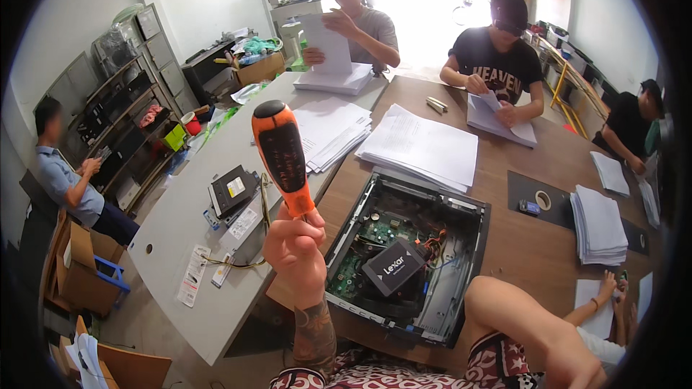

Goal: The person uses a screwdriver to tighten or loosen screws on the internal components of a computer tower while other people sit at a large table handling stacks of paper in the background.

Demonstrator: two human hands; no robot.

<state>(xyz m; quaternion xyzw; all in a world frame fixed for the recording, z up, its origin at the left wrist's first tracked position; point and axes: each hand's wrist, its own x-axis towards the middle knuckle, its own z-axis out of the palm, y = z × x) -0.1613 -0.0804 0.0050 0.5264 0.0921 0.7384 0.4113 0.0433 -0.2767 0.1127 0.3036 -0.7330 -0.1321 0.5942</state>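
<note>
My left hand (294, 241), its forearm tattooed, is raised and closed around the shaft end of an orange and black screwdriver (281, 151). The handle points upward; the shaft is mostly hidden in the fingers. Beyond and to the right of it lies an opened desktop computer case (477, 245) on the brown table. Inside are a green circuit board (375, 232), coloured wires (432, 245) and a flat black solid-state drive (386, 282) resting on top. A bare bent limb (515, 310) beside patterned cloth fills the lower right; my right hand cannot be made out.
On the grey table (173, 238) lie a removed optical drive (234, 191), a metal power supply (246, 229) and a packaged strip (193, 277). Paper stacks (425, 148) spread across both tables. A tape roll (543, 200) sits right. Several people handle papers around; one stands left.
</note>
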